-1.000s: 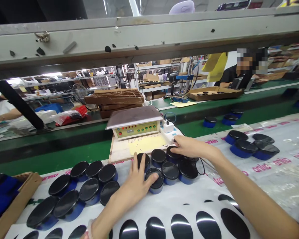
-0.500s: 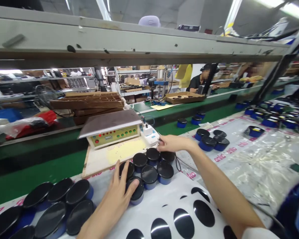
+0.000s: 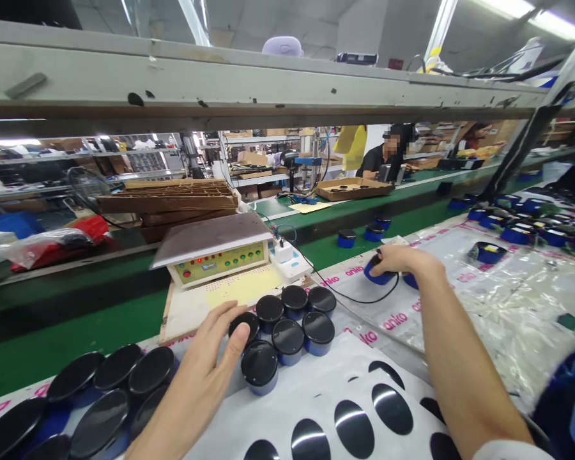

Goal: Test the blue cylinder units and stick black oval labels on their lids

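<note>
My right hand is closed on a round blue case with a black top, which is tilted up at the right-hand group. A thin black cable loops from the power strip to this hand; its end is hidden by the fingers. Part of another blue case shows behind my wrist. My left hand has its fingers stretched out, beside a cluster of several matching cases. Its fingertips are close to the leftmost case; I cannot tell if they touch.
A control box with lit buttons and a white power strip stand behind the cluster. More cases lie at left. A sheet of black ovals is in front. A metal shelf beam crosses above. A co-worker sits beyond.
My right hand has moved right from the cluster, drawing the cable with it, and has taken hold of a case there. My left hand has drawn back slightly from the front case.
</note>
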`<act>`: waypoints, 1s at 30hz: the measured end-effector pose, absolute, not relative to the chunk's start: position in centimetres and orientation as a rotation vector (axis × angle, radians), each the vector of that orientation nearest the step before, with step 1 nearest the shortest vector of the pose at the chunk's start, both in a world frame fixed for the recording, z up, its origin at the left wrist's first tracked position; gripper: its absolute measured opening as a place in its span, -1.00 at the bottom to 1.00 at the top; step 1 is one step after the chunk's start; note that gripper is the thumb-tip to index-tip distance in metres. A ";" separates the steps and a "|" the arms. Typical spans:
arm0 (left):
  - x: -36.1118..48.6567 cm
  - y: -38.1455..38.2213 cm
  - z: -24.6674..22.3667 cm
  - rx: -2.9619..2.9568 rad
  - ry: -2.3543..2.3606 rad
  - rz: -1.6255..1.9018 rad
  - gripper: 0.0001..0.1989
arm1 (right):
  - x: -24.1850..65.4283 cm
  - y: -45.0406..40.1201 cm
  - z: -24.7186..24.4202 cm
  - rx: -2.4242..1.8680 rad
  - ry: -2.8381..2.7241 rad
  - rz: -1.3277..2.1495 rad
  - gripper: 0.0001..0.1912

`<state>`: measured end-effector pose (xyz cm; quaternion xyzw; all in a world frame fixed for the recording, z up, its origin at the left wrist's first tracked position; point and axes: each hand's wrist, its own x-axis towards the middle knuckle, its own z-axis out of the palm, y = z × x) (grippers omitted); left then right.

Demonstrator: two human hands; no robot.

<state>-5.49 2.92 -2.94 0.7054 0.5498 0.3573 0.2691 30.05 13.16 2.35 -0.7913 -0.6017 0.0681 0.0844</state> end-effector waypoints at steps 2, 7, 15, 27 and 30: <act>-5.0 2.4 -2.6 1.773 1.350 0.971 -0.61 | 27.8 12.0 3.8 -2.197 -1.967 0.272 -0.70; -4.0 1.3 -1.8 1.305 0.986 0.950 -0.46 | 19.2 7.1 5.5 -1.147 -2.551 0.636 -0.57; -5.5 1.6 -1.3 0.784 0.584 1.056 -0.50 | 15.4 4.0 3.7 -0.932 -2.337 0.535 -0.71; -5.9 0.9 0.5 0.711 0.474 1.126 -0.69 | 13.9 4.3 2.4 -0.609 -2.280 0.120 -0.84; -5.9 0.8 0.5 0.780 0.562 1.111 -0.60 | 14.0 4.2 2.3 -0.604 -2.241 0.115 -0.85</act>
